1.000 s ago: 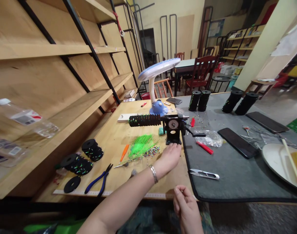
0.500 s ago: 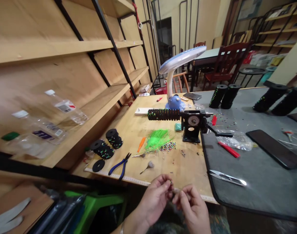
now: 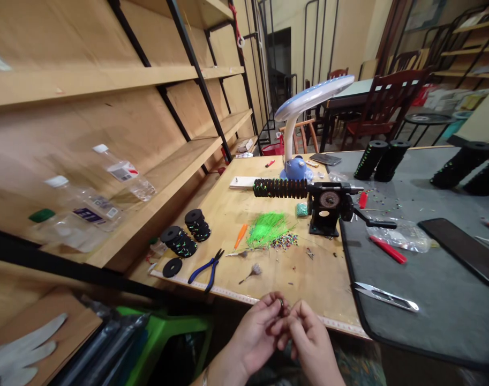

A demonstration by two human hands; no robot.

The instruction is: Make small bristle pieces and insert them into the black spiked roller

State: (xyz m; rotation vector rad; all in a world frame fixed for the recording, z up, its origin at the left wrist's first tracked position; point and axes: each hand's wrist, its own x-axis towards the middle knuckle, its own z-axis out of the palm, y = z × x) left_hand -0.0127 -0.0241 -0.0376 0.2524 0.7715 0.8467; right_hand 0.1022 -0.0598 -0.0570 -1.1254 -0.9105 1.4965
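Moved together, nearside of black winder [image 3: 325, 209]: left hand [image 3: 249, 336], pinching tiny item [image 3: 281, 303], and right hand [image 3: 310, 338], fingers narrowed, contents not discernible.

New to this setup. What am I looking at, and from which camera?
No robot here: one camera worn on a person's head looks down at their bare left hand and right hand, close together at the table's near edge. The left fingertips pinch something tiny, too small to identify; whether the right hand holds it too is unclear.

The black machine has a dial and crank, with a ribbed black roll sticking out. Nearby lie green strands, beads and pliers; snips lie on the grey mat.
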